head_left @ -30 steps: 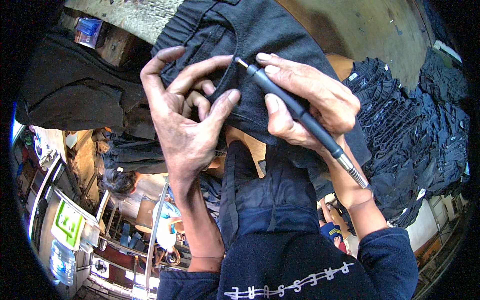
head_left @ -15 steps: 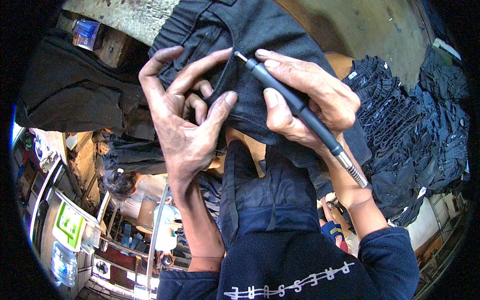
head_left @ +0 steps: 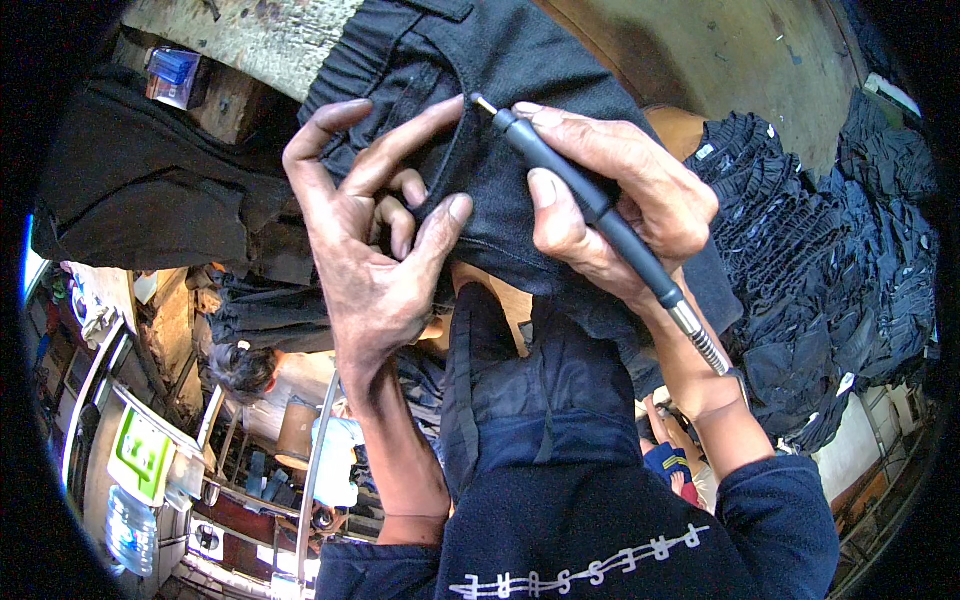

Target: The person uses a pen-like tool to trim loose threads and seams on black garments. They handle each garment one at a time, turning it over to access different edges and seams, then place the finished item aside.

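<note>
In your right hand (head_left: pixel 645 195) you have a slim, pen-shaped tool (head_left: pixel 592 205), dark-bodied with a thicker grip, a thin pale tip and a springy metal coil at its rear. It slants from lower right to upper left, its tip right by the curved pocket edge of the garment; whether it touches the cloth you can't tell here. The garment (head_left: pixel 560 75) is black, spread beneath both your hands and somewhat rumpled, its gathered, ribbed waistband toward the upper left. Stitching follows the pocket's curve.

Garment workshop — piled dark clothes (head_left: pixel 830 270)
</note>
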A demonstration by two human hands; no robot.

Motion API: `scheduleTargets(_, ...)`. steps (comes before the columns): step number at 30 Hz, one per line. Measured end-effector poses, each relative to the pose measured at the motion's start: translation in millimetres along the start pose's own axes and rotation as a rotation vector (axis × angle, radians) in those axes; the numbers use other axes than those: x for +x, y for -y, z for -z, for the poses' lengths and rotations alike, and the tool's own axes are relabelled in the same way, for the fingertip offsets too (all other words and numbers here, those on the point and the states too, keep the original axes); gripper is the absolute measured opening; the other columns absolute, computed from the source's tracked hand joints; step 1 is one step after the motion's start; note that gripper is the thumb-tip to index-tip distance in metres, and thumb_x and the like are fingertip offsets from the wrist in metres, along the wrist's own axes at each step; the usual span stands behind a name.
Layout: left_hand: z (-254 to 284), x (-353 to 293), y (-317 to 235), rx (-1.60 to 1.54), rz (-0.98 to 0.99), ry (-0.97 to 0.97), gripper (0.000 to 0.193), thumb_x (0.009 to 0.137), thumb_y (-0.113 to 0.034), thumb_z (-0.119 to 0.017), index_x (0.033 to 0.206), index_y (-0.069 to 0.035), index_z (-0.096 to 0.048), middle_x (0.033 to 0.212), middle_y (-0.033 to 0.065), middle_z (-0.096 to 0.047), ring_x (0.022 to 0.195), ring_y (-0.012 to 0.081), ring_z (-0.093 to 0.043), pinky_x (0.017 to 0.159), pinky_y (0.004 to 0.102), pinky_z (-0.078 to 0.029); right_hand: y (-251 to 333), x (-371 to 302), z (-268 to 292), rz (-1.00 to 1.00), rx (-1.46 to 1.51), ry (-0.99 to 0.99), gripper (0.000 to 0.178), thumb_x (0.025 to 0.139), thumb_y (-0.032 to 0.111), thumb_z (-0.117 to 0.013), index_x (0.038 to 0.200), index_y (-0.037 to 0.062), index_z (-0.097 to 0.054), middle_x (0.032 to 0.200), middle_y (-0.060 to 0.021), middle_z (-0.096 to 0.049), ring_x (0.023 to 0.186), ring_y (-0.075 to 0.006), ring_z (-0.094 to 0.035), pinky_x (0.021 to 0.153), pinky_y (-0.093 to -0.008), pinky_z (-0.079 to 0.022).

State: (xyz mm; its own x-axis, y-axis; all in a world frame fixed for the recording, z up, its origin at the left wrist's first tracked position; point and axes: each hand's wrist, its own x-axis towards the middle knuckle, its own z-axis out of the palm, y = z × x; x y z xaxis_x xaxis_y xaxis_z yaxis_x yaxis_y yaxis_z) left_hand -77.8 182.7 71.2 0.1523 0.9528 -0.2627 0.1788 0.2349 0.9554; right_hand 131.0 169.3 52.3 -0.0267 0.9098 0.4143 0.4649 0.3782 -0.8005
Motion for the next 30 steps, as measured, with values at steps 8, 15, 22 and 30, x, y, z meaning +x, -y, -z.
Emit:
scheduleTargets(8,-1.0,0.4,-1.8,-0.008,-0.011,0.011,0.079,0.086,0.005,-0.083,0.145,-0.008,-0.031,0.14,0.0147,-0.073,0.077,0.0042,-0.047,0.059,0.0131,-0.037,1.6,1.6,0.3,-0.036,-0.006,0.003,0.028,0.086,0.001,-0.082,0.113,-0.0073,-0.078,0.105,-0.0224,-0.081,0.094,-0.0262,-0.081,0.084,-0.0342,-0.065)
scheduleTargets(15,-1.2,0.8,-2.6,-0.006,-0.01,0.017,0.078,0.086,0.005,-0.081,0.145,-0.009,-0.032,0.142,0.0125,-0.071,0.076,0.0036,-0.045,0.059,0.0129,-0.036,-2.4,2.9,-0.2,-0.017,0.026,-0.002,0.031,0.086,0.002,-0.084,0.116,-0.0063,-0.077,0.106,-0.0219,-0.081,0.094,-0.0259,-0.081,0.086,-0.0342,-0.065)
scheduleTargets(22,-1.5,1.0,-0.8,-0.002,-0.018,0.012,0.079,0.086,0.004,-0.082,0.145,-0.009,-0.031,0.142,0.0144,-0.071,0.076,0.0037,-0.046,0.06,0.0127,-0.037,-0.2,0.4,1.6,-0.021,0.015,0.02,0.032,0.083,-0.001,-0.081,0.115,-0.0063,-0.078,0.107,-0.0213,-0.082,0.096,-0.0276,-0.081,0.089,-0.0358,-0.065)
scheduleTargets(30,-0.7,0.7,1.7,-0.027,-0.031,0.005,0.079,0.086,0.002,-0.084,0.143,-0.007,-0.031,0.138,0.0185,-0.073,0.077,0.0046,-0.05,0.061,0.0127,-0.041,-1.8,-0.5,1.0,0.032,0.025,0.03,0.029,0.081,-0.003,-0.079,0.11,-0.0085,-0.076,0.106,-0.0242,-0.081,0.097,-0.0307,-0.082,0.091,-0.0388,-0.065)
